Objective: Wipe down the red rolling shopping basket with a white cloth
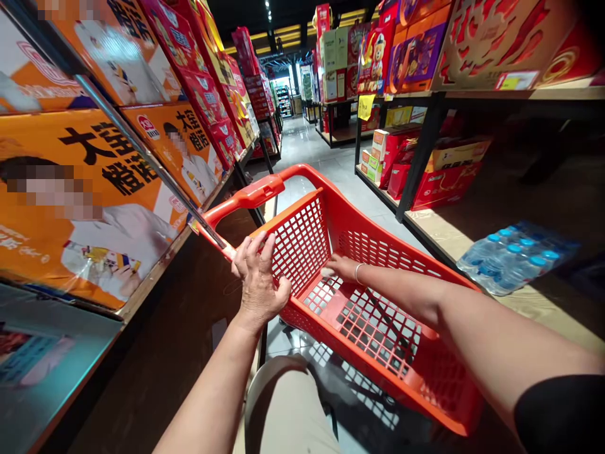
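A red plastic shopping cart [387, 236] with lattice walls stands in front of me, its handle at the upper left. My left hand [259, 274] rests on the cart's near rim at the corner by the handle, fingers apart over the lattice panel. Deep inside the basket is my right hand [338, 268], near the lattice end panel, with a pale bracelet on the wrist. A small whitish thing [326, 272] shows at its fingertips; what it is I cannot make out. The fingers of that hand are partly hidden and small.
Orange cartons [70, 208] fill the shelf on the left. A right-hand shelf [435, 227] holds red gift boxes and, low down, a shrink-wrapped pack of bottles [513, 255]. A tiled aisle [302, 135] runs ahead between shelves. My knee is beside the cart.
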